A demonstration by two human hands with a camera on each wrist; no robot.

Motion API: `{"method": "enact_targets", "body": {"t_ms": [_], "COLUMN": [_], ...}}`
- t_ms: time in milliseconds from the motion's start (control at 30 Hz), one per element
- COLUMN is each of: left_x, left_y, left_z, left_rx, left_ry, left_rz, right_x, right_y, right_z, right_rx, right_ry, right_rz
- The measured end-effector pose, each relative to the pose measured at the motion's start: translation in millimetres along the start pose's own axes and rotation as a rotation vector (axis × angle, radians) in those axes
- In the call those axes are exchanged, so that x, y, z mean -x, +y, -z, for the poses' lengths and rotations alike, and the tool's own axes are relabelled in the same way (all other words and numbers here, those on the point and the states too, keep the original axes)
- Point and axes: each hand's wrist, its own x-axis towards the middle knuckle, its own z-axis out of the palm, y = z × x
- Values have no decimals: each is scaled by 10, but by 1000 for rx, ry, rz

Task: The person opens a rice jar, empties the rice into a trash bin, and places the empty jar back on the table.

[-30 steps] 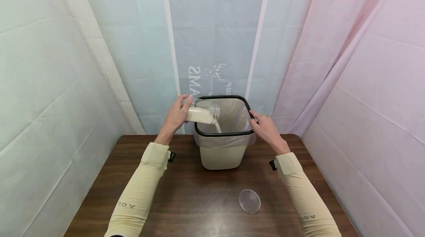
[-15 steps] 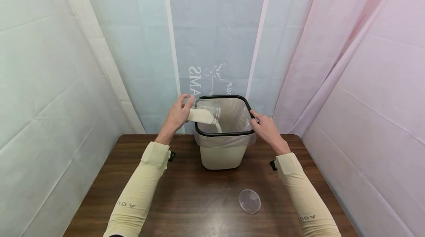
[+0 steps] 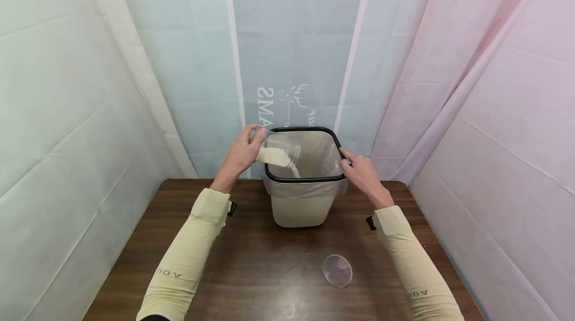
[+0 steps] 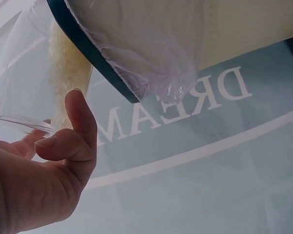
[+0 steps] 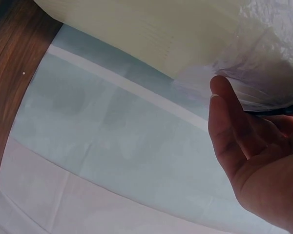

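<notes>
My left hand (image 3: 241, 154) grips a clear plastic jar (image 3: 283, 146) by its base end, tipped sideways over the left side of a trash can (image 3: 298, 211). Pale, rice-like grains (image 3: 274, 156) lie along the jar's lower side, and a stream of them falls from its mouth into the can. A translucent liner bag (image 3: 310, 189) is folded over the can's wall below the black rim (image 3: 305, 179). At the can's right side, my right hand (image 3: 361, 173) holds the rim. In the left wrist view, fingers curl around the jar (image 4: 24, 83).
A round clear lid (image 3: 337, 271) lies on the brown wooden table (image 3: 260, 271), in front of the can. Behind the table hangs a pale blue curtain (image 3: 296, 36), with whitish cloth (image 3: 503, 161) on both sides.
Grains keep pouring from the jar, and the amount inside has dropped slightly. The jar is tipped a little further and has shifted slightly right. My right hand stays on the rim.
</notes>
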Motion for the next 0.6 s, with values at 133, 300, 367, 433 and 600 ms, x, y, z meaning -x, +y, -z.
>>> {"method": "enact_targets", "body": {"t_ms": [133,300,367,433,600], "left_x": [18,36,39,42,37], "left_y": [4,-2,-2,2,17], "left_z": [10,31,38,47,56], "left_rx": [-21,-42,-50,-64,-114], "left_ry": [2,4,4,2,-4], "left_rz": [-2,6,9,11,14], "right_x": [-6,-13,-18,-23,-32], "right_y": [8,-7,-27,-39,-50], "right_z": [-26,-48,-47,-48,-61], "right_rx": [20,37,41,43,56], "right_ry": [2,1,0,-4,-4], "right_rz": [15,27,27,23,11]}}
